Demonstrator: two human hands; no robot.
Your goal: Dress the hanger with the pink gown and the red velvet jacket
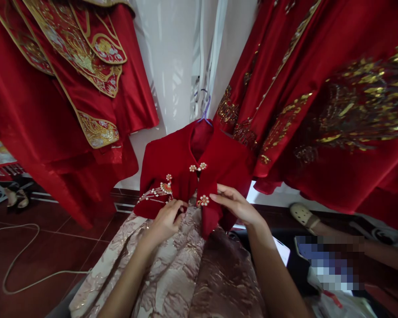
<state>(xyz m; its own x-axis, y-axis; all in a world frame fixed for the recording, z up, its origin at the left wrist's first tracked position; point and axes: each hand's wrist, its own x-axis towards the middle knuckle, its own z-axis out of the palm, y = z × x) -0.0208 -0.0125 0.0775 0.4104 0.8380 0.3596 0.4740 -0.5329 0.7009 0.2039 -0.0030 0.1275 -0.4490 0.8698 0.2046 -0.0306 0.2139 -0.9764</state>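
Observation:
A short red velvet jacket [172,152] hangs on a purple hanger [205,114] in front of me. Flower-shaped pearl clasps sit at its neck; the upper clasp [198,167] looks joined. Lower down, a pearl flower button [204,200] lies on the right front edge. My right hand [239,205] grips that front panel beside the button, thumb and fingers closed on the cloth. My left hand [168,218] has its fingers bent together at the hem of the other panel, below a beaded brooch [166,187]; its fingertips are partly hidden. Beneath the jacket falls a pale pink brocade dress [166,274].
Red embroidered garments [96,88] hang at the left, and red sequined gowns [295,119] at the right. A pale cable [36,247] curls over the tiled floor. At lower right are another person's shoe [303,216], a lit screen [281,251] and plastic bags [338,307].

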